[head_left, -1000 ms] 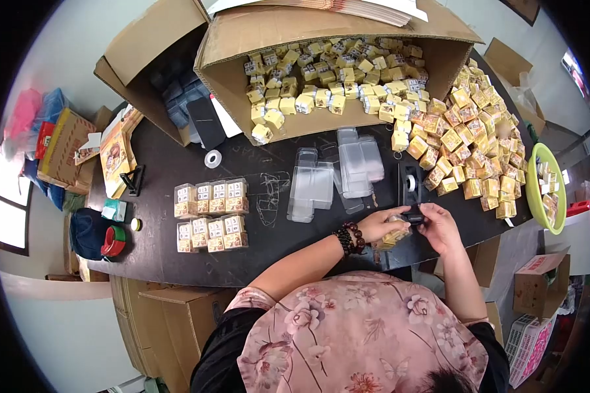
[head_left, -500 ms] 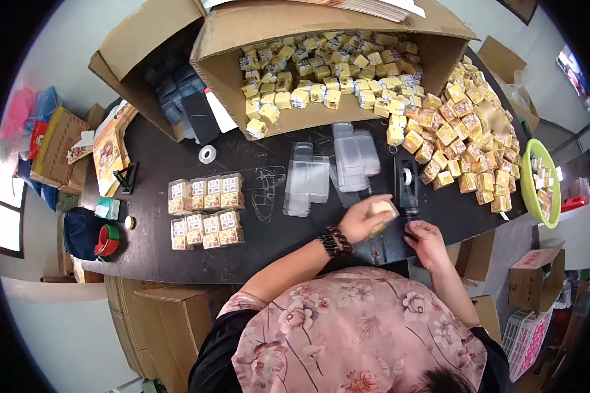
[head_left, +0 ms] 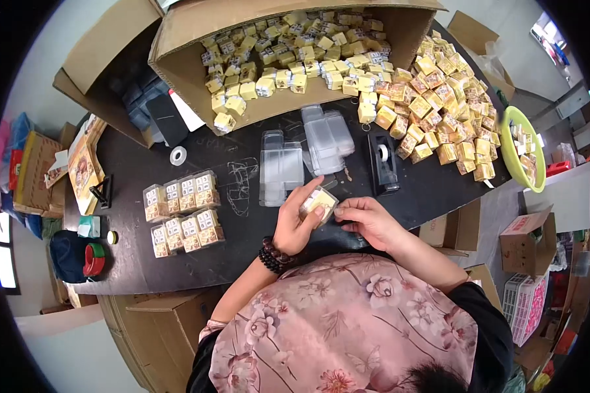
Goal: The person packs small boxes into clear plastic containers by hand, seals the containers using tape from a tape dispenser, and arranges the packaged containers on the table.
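My left hand [head_left: 295,221] is closed around a small yellow printed box in a clear plastic case [head_left: 321,200], tilted above the table's front part. The fingers of my right hand [head_left: 373,224] are pinched together at the right edge of that case; what they hold, if anything, is too small to make out. Behind my right hand stands a black tape dispenser [head_left: 382,167] with a roll on it. Flat clear plastic cases [head_left: 280,171] lie just beyond my left hand, and a second pile of clear cases [head_left: 328,139] lies further back.
Cased boxes [head_left: 183,232] stand in two rows at the left, near a loose tape roll [head_left: 177,155]. A large carton [head_left: 177,62] full of yellow boxes lies open at the back. Loose boxes [head_left: 449,108] are heaped at the right, beside a green basin [head_left: 509,150].
Both hands have moved left, away from the tape dispenser. My right hand has come up to the cased box in my left hand. The whole view has shifted slightly.
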Tool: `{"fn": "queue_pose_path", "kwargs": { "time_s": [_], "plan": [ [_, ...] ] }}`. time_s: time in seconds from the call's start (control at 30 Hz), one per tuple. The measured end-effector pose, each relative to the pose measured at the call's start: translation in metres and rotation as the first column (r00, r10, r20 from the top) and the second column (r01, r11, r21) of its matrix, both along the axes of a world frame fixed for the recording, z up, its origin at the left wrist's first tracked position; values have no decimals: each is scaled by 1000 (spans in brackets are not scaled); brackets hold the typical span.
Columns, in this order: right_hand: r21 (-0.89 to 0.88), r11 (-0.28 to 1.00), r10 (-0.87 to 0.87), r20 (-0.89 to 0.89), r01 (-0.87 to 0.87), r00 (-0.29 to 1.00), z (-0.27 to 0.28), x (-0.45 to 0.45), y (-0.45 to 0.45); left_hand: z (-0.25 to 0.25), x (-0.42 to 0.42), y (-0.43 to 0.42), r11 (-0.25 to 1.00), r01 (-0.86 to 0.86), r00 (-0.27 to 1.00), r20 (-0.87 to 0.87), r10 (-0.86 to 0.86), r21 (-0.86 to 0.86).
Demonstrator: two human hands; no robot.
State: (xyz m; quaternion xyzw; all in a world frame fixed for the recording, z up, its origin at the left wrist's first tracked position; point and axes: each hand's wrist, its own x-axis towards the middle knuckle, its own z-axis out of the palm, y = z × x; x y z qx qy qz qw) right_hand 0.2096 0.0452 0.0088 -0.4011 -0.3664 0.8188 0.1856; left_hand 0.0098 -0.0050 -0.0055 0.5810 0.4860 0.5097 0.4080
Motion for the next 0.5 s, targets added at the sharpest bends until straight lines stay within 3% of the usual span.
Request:
{"fn": "queue_pose_path", "kwargs": {
  "time_s": [0.37,0.47,0.5],
  "plan": [
    [67,995,72,29,-74,997,-2,-20,-3,4,-13,-13,1000,-26,997,-69,26,1],
    [83,993,83,18,-84,996,-1,-29,-7,-3,-18,-17,999,-25,999,36,26,-31],
    [136,987,81,-4,-80,997,-1,-31,-7,-3,-17,-19,995,12,983,184,6,-98]
  ]
}}
